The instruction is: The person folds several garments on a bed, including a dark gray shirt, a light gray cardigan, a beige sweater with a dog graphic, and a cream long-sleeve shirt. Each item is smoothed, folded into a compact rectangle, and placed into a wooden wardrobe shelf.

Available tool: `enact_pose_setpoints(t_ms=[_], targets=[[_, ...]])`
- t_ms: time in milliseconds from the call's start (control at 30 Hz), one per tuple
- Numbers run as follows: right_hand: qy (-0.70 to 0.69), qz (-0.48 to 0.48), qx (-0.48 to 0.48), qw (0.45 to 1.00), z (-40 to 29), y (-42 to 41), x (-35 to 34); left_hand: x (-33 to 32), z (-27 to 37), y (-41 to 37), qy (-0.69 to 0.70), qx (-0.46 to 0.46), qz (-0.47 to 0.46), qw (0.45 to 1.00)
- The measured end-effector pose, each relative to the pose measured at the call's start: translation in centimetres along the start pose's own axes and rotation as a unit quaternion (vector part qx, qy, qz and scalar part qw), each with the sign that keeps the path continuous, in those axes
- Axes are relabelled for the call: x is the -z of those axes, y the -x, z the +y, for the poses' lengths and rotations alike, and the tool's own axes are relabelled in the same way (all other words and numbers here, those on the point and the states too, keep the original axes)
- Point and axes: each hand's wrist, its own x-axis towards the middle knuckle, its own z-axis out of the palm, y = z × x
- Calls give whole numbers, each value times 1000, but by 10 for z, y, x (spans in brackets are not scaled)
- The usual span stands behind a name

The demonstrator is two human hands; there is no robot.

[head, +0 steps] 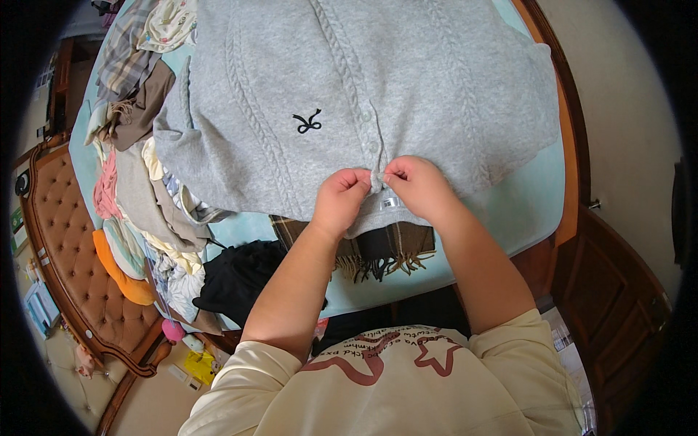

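Note:
A grey cable-knit cardigan [414, 109] with a small black bow design lies spread over the bed, its neckline towards me. My left hand [344, 196] pinches the edge of the button placket near the collar. Close beside it, my right hand [415, 182] pinches the other side of the placket by the top button, the fingertips of both hands nearly touching. Two pale buttons [373, 146] show just beyond my fingers. A label bearing writing [389, 203] shows inside the collar. Under the neckline, a brown plaid fringed scarf [414, 242] sticks out.
Mixed garments [136, 185] are heaped along the left side of the light-blue bed sheet [523, 212]. Black clothing [240, 278] lies near the bed's front edge. A tufted brown headboard [82, 218] stands at the left, and a dark wooden door [605, 272] at the right.

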Motion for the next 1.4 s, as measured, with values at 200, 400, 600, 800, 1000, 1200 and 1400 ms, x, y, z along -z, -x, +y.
enact_pose_setpoints(t_ms=[200, 400, 600, 800, 1000, 1200, 1400], targets=[[-21, 2, -16, 1000, 2, 0, -2, -11, 4, 2, -134, -89, 66, 985], [-90, -41, -84, 992, -1, -3, 0, -29, 19, 7, -354, -211, 92, 907], [-115, -25, -117, 986, 3, -7, 0, -30, 12, 8, -408, -326, 162, 837], [-121, -1, -115, 986, 7, -7, -4, -28, 14, 13, -308, -171, 113, 929], [85, 47, 114, 989, 1, 1, 2, -14, 25, 6, 25, 52, 6, 998], [190, 174, 191, 947, 3, 12, 23, -1, 32, 13, -359, -242, 125, 893], [251, 227, 121, 933, 25, 58, 39, 10, 5, 52, -622, -297, 91, 719]])
